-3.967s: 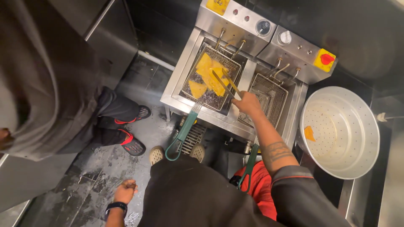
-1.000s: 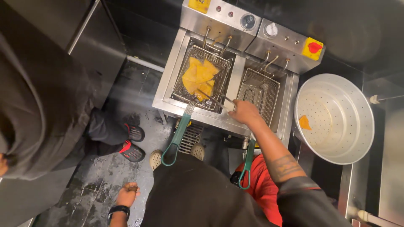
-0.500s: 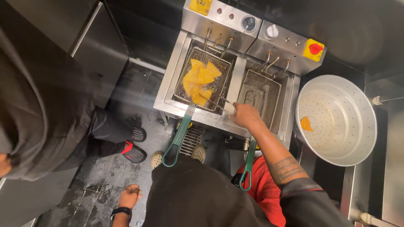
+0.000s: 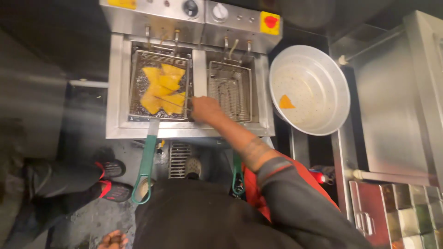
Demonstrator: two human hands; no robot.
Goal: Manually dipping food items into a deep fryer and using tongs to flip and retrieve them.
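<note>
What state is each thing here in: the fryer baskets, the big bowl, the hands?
Left fryer basket: sitting in the fryer, holding yellow chips.
Right fryer basket: sitting in the fryer, empty.
White perforated bowl: upright, nearly empty, one orange chip inside.
Right hand: closed on a thin tool reaching over the chips.
Left hand: down low at the frame edge, holding nothing visible.

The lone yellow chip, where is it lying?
The chip lies inside the white perforated bowl, right of the fryer in the head view.
</note>
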